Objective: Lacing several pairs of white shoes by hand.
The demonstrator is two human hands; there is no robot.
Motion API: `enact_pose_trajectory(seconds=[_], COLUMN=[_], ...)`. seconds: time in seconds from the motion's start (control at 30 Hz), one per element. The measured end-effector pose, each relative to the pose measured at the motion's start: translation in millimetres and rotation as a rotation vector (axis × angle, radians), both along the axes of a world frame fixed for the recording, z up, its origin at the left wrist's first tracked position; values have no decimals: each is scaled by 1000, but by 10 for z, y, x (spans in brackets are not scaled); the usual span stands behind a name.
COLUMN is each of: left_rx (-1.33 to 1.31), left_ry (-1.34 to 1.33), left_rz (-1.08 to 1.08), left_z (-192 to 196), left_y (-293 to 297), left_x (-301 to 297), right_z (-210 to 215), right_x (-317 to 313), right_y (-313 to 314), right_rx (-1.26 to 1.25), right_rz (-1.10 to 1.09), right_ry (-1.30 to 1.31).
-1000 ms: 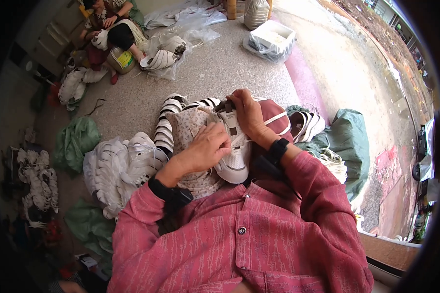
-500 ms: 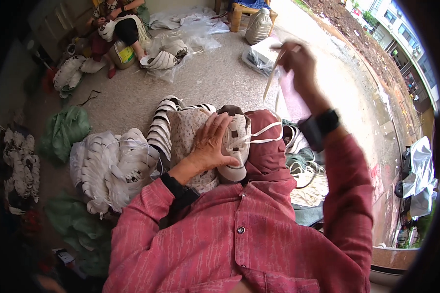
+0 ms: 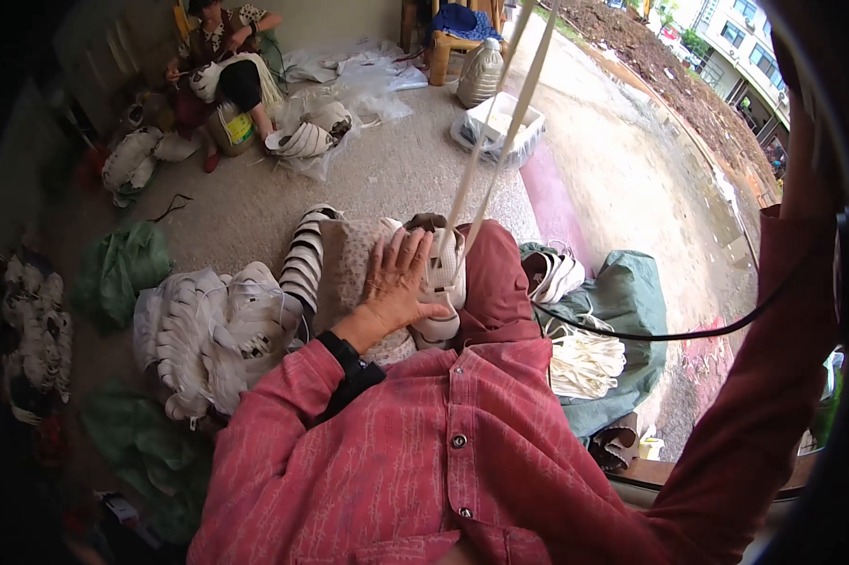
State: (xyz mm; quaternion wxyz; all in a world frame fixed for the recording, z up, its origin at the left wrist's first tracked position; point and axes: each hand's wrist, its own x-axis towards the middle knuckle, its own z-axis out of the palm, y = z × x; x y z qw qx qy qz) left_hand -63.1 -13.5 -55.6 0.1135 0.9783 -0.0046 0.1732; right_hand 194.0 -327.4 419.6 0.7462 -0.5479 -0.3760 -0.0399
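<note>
A white shoe (image 3: pixel 446 276) lies on my lap with its toe toward me. My left hand (image 3: pixel 396 287) holds it from the left, fingers stretched along its side and thumb across near the toe. Two strands of pale shoelace (image 3: pixel 500 141) run taut from the shoe up past the top of the picture. My right arm is raised high at the right edge; its hand is out of view, so its hold on the lace is hidden. A patterned cloth (image 3: pixel 344 259) lies under my left hand.
Piled white shoes (image 3: pixel 194 334) lie left of my lap. Bundled white laces (image 3: pixel 584 358) rest on a green sack (image 3: pixel 636 301) at right. A clear plastic tub (image 3: pixel 500 132) stands ahead. Another person (image 3: pixel 226 56) sits at far left with a shoe. A black cable (image 3: pixel 669 336) crosses the right side.
My right hand has moved up and right, out of view. The lace, slack and looped before, is now drawn taut upward. My left hand stays on the shoe.
</note>
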Motion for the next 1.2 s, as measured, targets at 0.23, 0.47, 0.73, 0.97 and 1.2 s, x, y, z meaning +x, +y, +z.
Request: enact_pose_trajectory(seconds=[0.23, 0.47, 0.73, 0.97, 1.2], left_rx=[-41, -1281, -733, -695, -1278], left_ry=[-31, 90, 256, 193, 593], left_rz=[2, -201, -453, -561, -573], left_z=[20, 375, 741, 696, 1132], left_y=[1, 501, 19, -493, 25], left_x=[-3, -11, -260, -2, -366], right_z=[-243, -1232, -1788, -1787, -3158], right_x=[350, 925, 1194, 1337, 1692], right_y=[-1060, -1864, -1959, -2026, -2809], right_rx=[23, 61, 143, 222, 355], right_rz=[-91, -155, -123, -27, 266], right_ry=[66, 276, 382, 378, 625])
